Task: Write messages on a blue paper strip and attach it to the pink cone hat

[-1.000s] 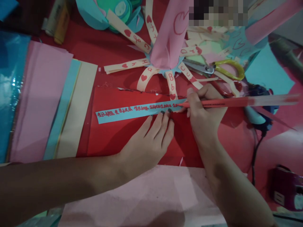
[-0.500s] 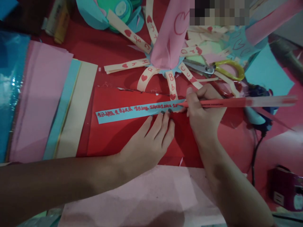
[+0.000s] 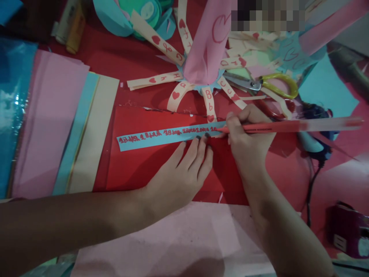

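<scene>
A narrow light-blue paper strip (image 3: pixel 150 137) with a line of red handwriting lies slantwise across a red folder-like sheet (image 3: pixel 138 165). My left hand (image 3: pixel 184 169) rests flat, its fingertips touching the strip's lower edge. Held in my right hand (image 3: pixel 249 134) is a red pen (image 3: pixel 282 126), its tip at the strip near the right end of the writing. The strip's right end is partly hidden behind my right hand. Just beyond stands a pink paper cone (image 3: pixel 206 46) with cream strips (image 3: pixel 209 102) fanned round its base, marked with red letters and hearts.
Yellow-handled scissors (image 3: pixel 278 85) lie right of the cone. Pink sheets (image 3: pixel 54 115) and cream sheets (image 3: pixel 99 134) are stacked at left. A dark-blue corded tool (image 3: pixel 319 142) and a purple box (image 3: pixel 348 231) are at right. Glue-like tubes (image 3: pixel 75 32) lie at upper left.
The pen tip has shifted slightly to the right along the strip, and a little more red writing shows at the line's end. My left hand has stayed in place.
</scene>
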`<state>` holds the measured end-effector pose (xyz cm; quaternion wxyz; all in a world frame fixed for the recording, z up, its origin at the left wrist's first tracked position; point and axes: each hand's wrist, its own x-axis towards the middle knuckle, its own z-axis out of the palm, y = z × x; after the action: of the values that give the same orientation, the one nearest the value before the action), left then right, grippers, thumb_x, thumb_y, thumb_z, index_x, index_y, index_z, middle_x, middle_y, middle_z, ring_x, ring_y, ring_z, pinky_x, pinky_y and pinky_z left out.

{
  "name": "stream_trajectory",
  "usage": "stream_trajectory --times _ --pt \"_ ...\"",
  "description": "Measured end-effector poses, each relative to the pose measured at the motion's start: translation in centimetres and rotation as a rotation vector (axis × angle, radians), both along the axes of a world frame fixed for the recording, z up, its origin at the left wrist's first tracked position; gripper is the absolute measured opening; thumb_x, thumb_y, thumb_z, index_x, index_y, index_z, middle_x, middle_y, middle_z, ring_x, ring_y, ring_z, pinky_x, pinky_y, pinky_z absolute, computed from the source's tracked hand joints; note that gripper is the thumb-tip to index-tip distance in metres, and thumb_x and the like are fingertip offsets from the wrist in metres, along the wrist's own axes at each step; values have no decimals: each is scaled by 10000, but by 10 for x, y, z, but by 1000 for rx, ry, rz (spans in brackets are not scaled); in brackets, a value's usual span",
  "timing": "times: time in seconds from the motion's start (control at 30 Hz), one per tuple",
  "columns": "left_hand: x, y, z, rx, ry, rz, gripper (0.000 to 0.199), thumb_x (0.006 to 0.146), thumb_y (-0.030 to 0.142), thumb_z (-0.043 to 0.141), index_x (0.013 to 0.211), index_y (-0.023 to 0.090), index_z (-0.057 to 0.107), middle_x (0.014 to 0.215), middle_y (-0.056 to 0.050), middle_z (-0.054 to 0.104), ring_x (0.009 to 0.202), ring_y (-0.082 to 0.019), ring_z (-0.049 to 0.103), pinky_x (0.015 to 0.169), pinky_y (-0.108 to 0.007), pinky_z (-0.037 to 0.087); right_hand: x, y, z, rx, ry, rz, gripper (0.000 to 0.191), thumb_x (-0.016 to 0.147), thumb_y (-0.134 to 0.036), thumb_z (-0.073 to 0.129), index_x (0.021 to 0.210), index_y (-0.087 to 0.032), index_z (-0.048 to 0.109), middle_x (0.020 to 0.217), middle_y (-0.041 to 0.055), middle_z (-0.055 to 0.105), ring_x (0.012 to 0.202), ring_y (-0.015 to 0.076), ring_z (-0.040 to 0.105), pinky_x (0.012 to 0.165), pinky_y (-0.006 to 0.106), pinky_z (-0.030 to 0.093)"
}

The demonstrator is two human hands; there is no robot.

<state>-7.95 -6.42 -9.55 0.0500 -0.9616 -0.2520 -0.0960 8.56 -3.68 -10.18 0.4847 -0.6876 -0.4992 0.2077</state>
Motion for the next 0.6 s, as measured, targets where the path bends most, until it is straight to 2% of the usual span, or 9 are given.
stream_trajectory --times 0.6 --pt "0 0 0 -4 2 3 448 847 229 450 1235 9 495 1273 -203 543 1167 -296 526 927 -394 452 -1 -1 -1 25 28 -38 327 780 -169 540 529 -216 336 443 -91 331 374 66 465 375 201 369"
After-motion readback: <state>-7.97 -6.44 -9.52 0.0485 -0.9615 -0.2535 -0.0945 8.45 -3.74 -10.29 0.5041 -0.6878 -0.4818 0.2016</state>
